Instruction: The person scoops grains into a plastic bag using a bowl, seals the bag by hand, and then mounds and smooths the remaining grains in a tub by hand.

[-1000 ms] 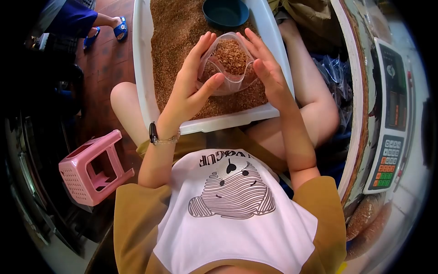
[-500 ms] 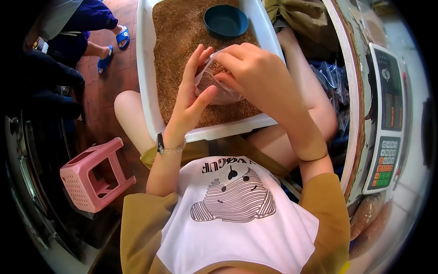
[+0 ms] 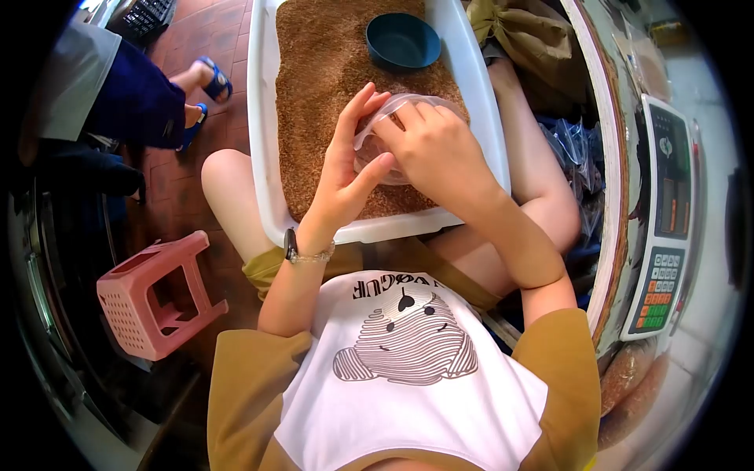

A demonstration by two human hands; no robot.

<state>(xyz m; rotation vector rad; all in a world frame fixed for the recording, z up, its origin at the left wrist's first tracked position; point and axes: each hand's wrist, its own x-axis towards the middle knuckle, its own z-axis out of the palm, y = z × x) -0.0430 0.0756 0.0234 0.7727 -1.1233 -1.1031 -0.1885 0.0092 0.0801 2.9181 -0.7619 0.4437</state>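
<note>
Between my hands, over the grain, is a clear plastic bag (image 3: 373,151) with its mouth spread upward. My left hand (image 3: 345,161) cups its left side, thumb low and fingers curved round the rim. My right hand (image 3: 441,151) bends over the right side of the mouth, its fingertips at or inside the rim and partly hidden. How much the bag holds I cannot tell. Beneath it, a white plastic tub (image 3: 265,141) holds loose reddish-brown grain (image 3: 310,102). A dark teal bowl (image 3: 403,41) rests on the grain at the far end.
My legs flank the tub. A pink plastic stool (image 3: 129,314) stands at left on the brick floor. Another person's blue sandals (image 3: 214,81) show at upper left. On the right counter are a digital scale (image 3: 662,216) and filled bags (image 3: 628,377). A brown sack (image 3: 534,43) sits behind.
My right hand has turned and lowered slightly over the bag's mouth, its fingers now more bunched. The other person at left has shifted further into view. My left hand still cups the bag.
</note>
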